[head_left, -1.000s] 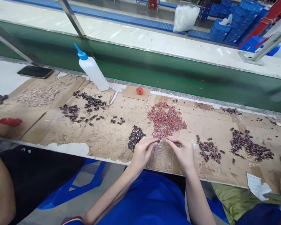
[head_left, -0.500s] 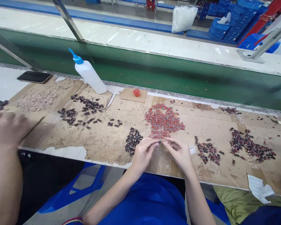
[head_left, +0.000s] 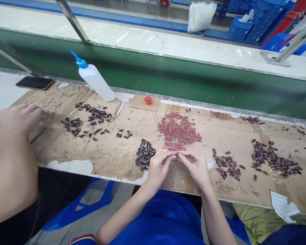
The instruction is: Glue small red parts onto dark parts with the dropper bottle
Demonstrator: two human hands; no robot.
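My left hand [head_left: 160, 165] and my right hand [head_left: 196, 165] meet fingertip to fingertip at the near edge of the cardboard-covered bench [head_left: 112, 153]. Both pinch a tiny part between them that I cannot make out. Just beyond the fingertips lies a heap of small red pieces [head_left: 178, 131]. A dark pile [head_left: 144, 155] sits left of my left hand. A scatter of red-and-black pieces [head_left: 226, 165] lies right of my right hand.
A co-worker's hand [head_left: 17, 119] rests on the bench at far left. A white squeeze bottle with a blue tip [head_left: 95, 78], a small red cap [head_left: 148, 100], a phone [head_left: 34, 82] and more dark piles [head_left: 275, 160] lie around. A green conveyor [head_left: 193, 80] runs behind.
My hands stay pinched together, barely shifted. The co-worker's hand at left has moved up and onto the bench, and the red object it held a second ago is out of sight.
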